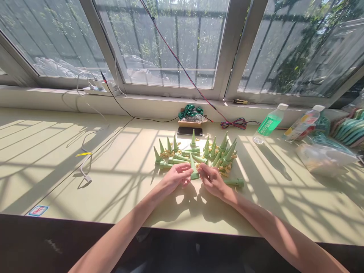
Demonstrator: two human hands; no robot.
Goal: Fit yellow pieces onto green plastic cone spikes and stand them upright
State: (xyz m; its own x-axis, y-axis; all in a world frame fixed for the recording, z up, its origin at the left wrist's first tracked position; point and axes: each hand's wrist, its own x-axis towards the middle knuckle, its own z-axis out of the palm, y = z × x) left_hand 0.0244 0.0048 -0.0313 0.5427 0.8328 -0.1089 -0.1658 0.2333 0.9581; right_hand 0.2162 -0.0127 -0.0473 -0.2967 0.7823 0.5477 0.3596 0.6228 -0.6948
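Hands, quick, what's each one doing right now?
Left hand: closed, holding a green cone.
Right hand: fingers pinched together beside the cone; what they grip, if anything, can't be told.

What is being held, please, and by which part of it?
The left hand holds a green cone near its wide base; whether the right hand beside it holds anything cannot be told.

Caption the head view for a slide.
Left hand holding a green cone, right hand alongside; more cones behind on a sunlit tabletop.
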